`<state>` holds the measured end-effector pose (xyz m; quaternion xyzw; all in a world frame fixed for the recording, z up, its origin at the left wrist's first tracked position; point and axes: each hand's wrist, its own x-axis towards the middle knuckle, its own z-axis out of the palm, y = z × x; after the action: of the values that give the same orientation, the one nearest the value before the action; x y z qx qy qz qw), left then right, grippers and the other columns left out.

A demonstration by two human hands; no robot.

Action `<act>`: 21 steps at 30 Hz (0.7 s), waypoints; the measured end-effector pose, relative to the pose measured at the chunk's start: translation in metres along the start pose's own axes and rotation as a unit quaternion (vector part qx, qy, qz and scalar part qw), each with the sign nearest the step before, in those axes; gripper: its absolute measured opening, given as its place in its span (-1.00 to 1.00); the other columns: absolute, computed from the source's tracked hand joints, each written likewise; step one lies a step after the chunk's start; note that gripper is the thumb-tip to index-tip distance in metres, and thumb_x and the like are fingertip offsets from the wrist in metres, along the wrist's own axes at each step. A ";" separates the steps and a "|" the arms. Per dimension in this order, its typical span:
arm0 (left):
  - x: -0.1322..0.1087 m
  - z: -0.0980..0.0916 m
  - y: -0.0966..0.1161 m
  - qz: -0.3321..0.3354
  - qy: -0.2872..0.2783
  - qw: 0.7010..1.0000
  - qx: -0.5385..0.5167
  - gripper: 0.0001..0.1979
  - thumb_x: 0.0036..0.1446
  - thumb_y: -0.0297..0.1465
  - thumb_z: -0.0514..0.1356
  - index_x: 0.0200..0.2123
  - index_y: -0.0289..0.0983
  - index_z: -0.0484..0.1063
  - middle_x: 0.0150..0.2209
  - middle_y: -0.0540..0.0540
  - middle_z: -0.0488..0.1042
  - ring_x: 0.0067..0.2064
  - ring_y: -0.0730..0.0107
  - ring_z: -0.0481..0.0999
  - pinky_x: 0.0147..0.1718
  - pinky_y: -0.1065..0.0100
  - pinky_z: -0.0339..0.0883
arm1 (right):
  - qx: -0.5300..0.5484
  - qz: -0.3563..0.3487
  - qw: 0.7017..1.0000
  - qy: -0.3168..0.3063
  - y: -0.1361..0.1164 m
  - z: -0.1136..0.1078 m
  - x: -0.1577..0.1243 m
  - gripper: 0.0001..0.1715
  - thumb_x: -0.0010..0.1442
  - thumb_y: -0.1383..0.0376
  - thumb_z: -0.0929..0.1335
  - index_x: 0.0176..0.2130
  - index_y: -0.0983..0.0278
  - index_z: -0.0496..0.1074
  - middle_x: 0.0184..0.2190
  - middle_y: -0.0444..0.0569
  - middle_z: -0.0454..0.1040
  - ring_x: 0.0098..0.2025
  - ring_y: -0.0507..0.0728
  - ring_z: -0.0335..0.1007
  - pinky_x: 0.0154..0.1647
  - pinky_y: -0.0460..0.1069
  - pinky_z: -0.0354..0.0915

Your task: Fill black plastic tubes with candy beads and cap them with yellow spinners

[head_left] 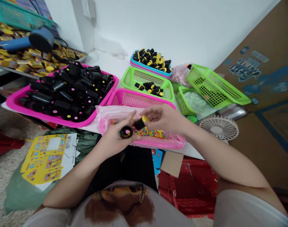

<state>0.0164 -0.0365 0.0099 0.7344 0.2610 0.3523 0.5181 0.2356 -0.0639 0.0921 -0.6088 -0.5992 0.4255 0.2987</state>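
Observation:
My left hand (pixel 114 140) is closed around a black tube (pixel 126 132), whose round end faces me with a pink spot and some coloured bits inside. My right hand (pixel 160 116) pinches a small black piece with a yellow end (pixel 141 123), close beside the tube. Both hands are above a pink basket lined with a clear plastic bag (pixel 167 142). Small multicoloured balls (pixel 152 133) lie in that bag, partly hidden by my hands.
A pink tray (pixel 80 123) heaped with black tubes stands left. Behind are a green basket (pixel 127 77) and a blue basket (pixel 136 63) holding black-and-yellow pieces. A white fan (pixel 218 127) and tilted green basket (pixel 205 75) stand right; red crates (pixel 196 186) sit below.

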 end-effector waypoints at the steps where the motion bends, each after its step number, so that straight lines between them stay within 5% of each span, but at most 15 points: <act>1: 0.000 -0.002 0.000 -0.001 0.005 1.000 -0.014 -0.17 0.19 -0.09 0.40 0.43 -0.23 0.27 0.31 -0.30 0.49 0.32 -0.01 0.53 0.30 0.01 0.43 | -0.028 -0.008 0.998 0.049 0.001 -0.010 0.007 -0.56 -0.12 0.30 0.56 -0.17 0.29 0.61 -0.40 -0.10 0.59 -0.37 0.05 0.49 -0.33 -0.04 0.41; 4: -0.001 -0.008 0.001 0.013 0.023 0.999 -0.035 -0.28 0.20 -0.10 0.40 0.33 -0.28 0.37 0.24 -0.33 0.57 0.22 0.02 0.63 0.24 0.02 0.50 | -0.158 -0.012 0.968 0.192 0.013 -0.043 0.029 -0.61 -0.11 0.31 0.58 -0.20 0.34 0.64 -0.33 0.01 0.64 -0.32 0.12 0.54 -0.20 0.04 0.47; 7: -0.003 -0.008 0.008 0.042 0.008 0.999 -0.023 -0.54 0.23 -0.21 0.39 0.13 -0.28 0.51 -0.05 -0.20 0.71 -0.05 0.18 0.73 0.02 0.17 0.60 | -0.272 0.018 0.931 0.242 0.035 -0.073 0.053 -0.63 -0.09 0.33 0.59 -0.21 0.36 0.66 -0.38 0.01 0.65 -0.33 0.17 0.56 -0.16 0.07 0.49; 10: -0.004 -0.004 0.016 0.074 0.013 0.997 0.017 -0.84 0.20 -0.31 0.39 -0.29 -0.26 0.54 -0.33 -0.04 0.64 -0.26 0.36 0.64 -0.20 0.34 0.51 | -0.299 0.024 0.908 0.294 0.053 -0.094 0.076 -0.50 0.05 0.32 0.54 0.01 0.40 0.62 -0.23 0.08 0.69 -0.23 0.22 0.63 -0.02 0.11 0.51; 14: -0.005 0.001 0.016 0.064 0.036 0.997 0.008 -0.76 0.19 -0.33 0.38 -0.41 -0.25 0.39 -0.44 0.07 0.47 -0.38 0.49 0.46 -0.34 0.43 0.36 | -0.271 -0.026 0.891 0.364 0.053 -0.102 0.080 -0.38 0.27 0.25 0.43 0.25 0.46 0.46 0.06 0.25 0.63 -0.07 0.24 0.63 0.11 0.15 0.46; 16: -0.007 0.001 0.013 0.053 0.039 0.998 -0.021 -0.73 0.18 -0.34 0.38 -0.37 -0.24 0.32 -0.42 0.09 0.44 -0.38 0.51 0.43 -0.35 0.44 0.33 | -0.258 -0.064 0.909 0.321 0.043 -0.093 0.063 -0.55 0.33 0.25 0.37 0.11 0.42 0.56 -0.05 0.19 0.67 -0.12 0.20 0.62 0.00 0.08 0.47; 18: -0.009 0.000 0.011 0.045 0.026 0.997 -0.059 -0.69 0.19 -0.33 0.38 -0.31 -0.22 0.24 -0.42 0.11 0.42 -0.41 0.54 0.39 -0.37 0.45 0.30 | -0.288 -0.078 0.939 0.172 0.033 -0.078 0.037 -0.70 0.34 0.24 0.36 -0.09 0.34 0.64 -0.26 0.05 0.68 -0.25 0.13 0.58 -0.15 0.01 0.44; 19: -0.011 0.000 0.011 0.043 0.015 0.996 -0.078 -0.67 0.21 -0.32 0.37 -0.27 -0.20 0.22 -0.42 0.13 0.40 -0.41 0.55 0.37 -0.38 0.46 0.29 | -0.331 -0.061 0.939 0.070 0.030 -0.068 0.023 -0.75 0.32 0.24 0.37 -0.17 0.31 0.65 -0.34 -0.01 0.67 -0.31 0.11 0.55 -0.21 -0.02 0.40; 21: -0.013 -0.001 0.011 0.042 -0.004 0.993 -0.107 -0.67 0.26 -0.31 0.35 -0.17 -0.19 0.19 -0.40 0.13 0.37 -0.40 0.55 0.37 -0.37 0.46 0.29 | -0.443 0.017 0.893 -0.078 0.032 -0.048 0.002 -0.80 0.29 0.27 0.40 -0.26 0.29 0.66 -0.40 -0.03 0.65 -0.34 0.11 0.55 -0.25 -0.03 0.36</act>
<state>0.0079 -0.0500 0.0173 0.6864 0.1885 0.3967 0.5796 0.2922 -0.0586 0.0860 -0.6526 -0.7368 0.1676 -0.0568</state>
